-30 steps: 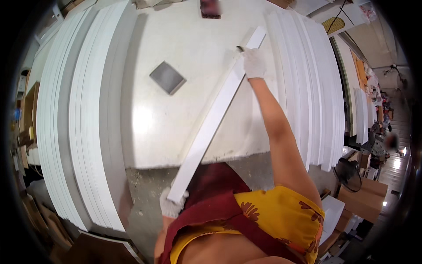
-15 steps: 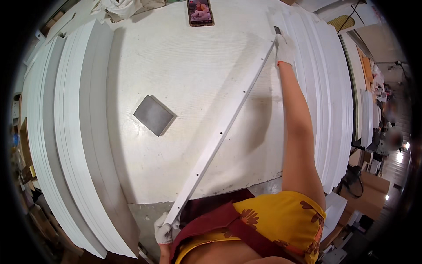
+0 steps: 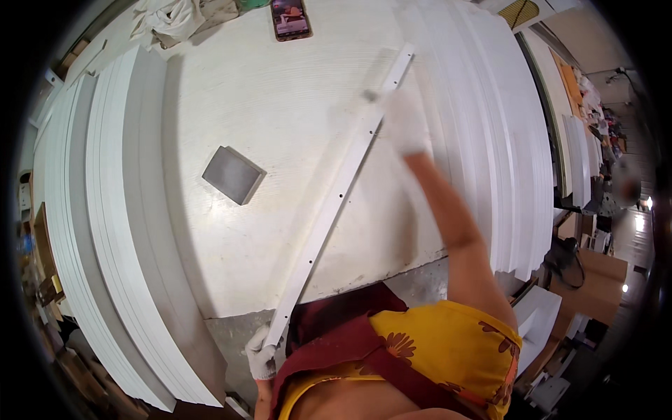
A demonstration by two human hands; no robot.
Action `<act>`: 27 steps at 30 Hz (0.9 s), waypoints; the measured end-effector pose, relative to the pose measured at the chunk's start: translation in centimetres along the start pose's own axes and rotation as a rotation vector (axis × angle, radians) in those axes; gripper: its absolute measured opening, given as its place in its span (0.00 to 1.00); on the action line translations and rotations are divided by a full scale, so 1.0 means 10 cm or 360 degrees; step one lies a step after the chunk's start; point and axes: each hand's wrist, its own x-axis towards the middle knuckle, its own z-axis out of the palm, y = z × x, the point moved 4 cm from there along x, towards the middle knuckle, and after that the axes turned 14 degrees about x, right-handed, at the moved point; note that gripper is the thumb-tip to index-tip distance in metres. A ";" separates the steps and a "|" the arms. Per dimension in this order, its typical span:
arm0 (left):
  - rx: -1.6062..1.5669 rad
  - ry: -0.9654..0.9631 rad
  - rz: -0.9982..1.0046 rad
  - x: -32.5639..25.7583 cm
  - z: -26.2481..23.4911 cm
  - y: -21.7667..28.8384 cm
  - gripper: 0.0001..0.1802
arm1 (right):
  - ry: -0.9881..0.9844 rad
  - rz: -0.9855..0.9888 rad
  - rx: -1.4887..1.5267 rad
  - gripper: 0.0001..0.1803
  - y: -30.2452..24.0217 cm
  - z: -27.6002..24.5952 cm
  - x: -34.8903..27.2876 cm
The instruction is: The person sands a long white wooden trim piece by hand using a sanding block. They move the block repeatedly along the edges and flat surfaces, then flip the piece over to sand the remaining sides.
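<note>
A long white strip (image 3: 325, 227) with a row of small dark holes slants across the table from near left to far right. At its near end, my left hand (image 3: 260, 352), in a white glove, is closed around the strip. My right hand (image 3: 406, 124), also gloved, is smeared by motion beside the strip's far part. A small dark thing (image 3: 369, 96) pokes out past its fingers on the far side of the strip; its kind is too blurred to tell. Left of the strip, a grey rectangular block (image 3: 232, 175) lies on the table.
Stacks of white boards stand along the left (image 3: 115, 210) and right (image 3: 500, 154) sides of the white table (image 3: 280, 105). At the far edge lie a phone (image 3: 290, 19) with a lit screen and a crumpled pale cloth (image 3: 166, 19). A cardboard box (image 3: 598, 280) sits beyond the right stack.
My right hand has come nearer and leftward from the strip's far end, with the dark thing. The strip's far end has shifted left in view and now shows; my left hand still grips the near end.
</note>
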 end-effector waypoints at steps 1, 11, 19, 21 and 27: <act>-0.0010 -0.0026 0.0004 0.02 0.00 0.00 0.25 | 0.0106 -0.0087 0.0180 0.13 -0.11 0.11 -0.41; 0.0073 0.0003 -0.0013 -0.05 -0.08 -0.15 0.31 | 0.0392 -0.0172 -0.0241 0.12 0.40 0.25 0.06; 0.0115 0.0041 -0.0126 -0.10 -0.05 -0.08 0.30 | 0.0491 0.0014 0.0110 0.18 1.18 -0.14 1.73; 0.0051 -0.0017 -0.0101 -0.03 -0.08 -0.12 0.30 | 0.0727 -0.0102 0.0312 0.16 1.59 -0.11 1.81; -0.0046 0.0010 -0.0131 -0.03 -0.02 0.03 0.28 | 0.0745 -0.0251 0.0317 0.20 1.52 -0.09 1.49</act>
